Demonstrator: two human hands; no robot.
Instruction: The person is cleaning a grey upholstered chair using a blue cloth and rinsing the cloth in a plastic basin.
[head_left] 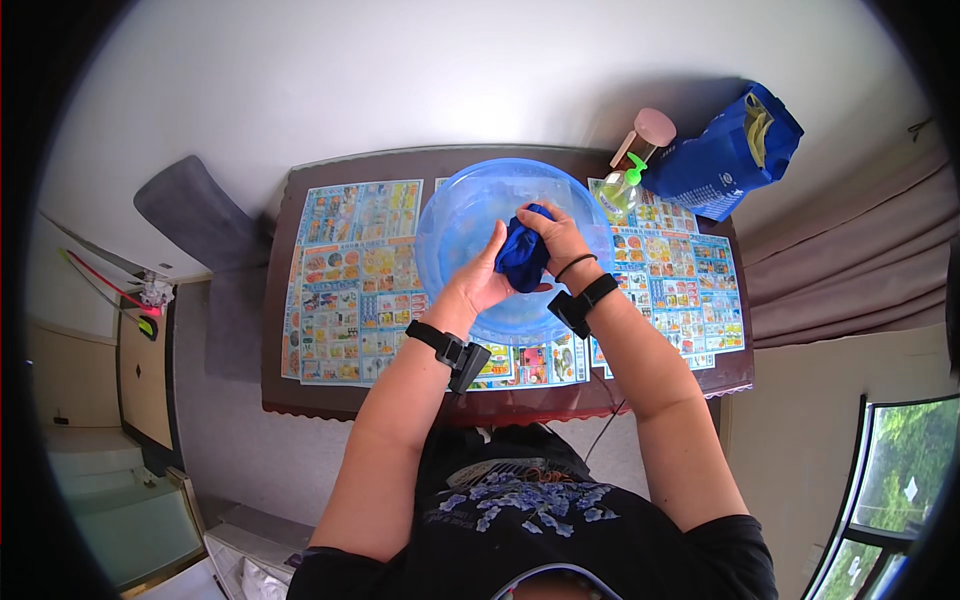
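A bunched-up dark blue cloth (pixel 522 258) is held between both hands above a translucent blue plastic basin (pixel 455 200). My left hand (pixel 480 277) cups the cloth from its left and lower side, thumb pointing up. From the right, my right hand (pixel 558 235) wraps its fingers over the top of the cloth. Whether the basin holds water is hard to tell; its floor looks pale blue and mottled. Each wrist wears a black strap with a small device.
Printed flyers (pixel 350 280) cover much of the dark table (pixel 290 395). Behind the basin to the right stand a clear pump bottle with a green top (pixel 622 190), a pink-lidded container (pixel 655 127) and a blue bag (pixel 720 155). A grey chair (pixel 200 210) is at the left.
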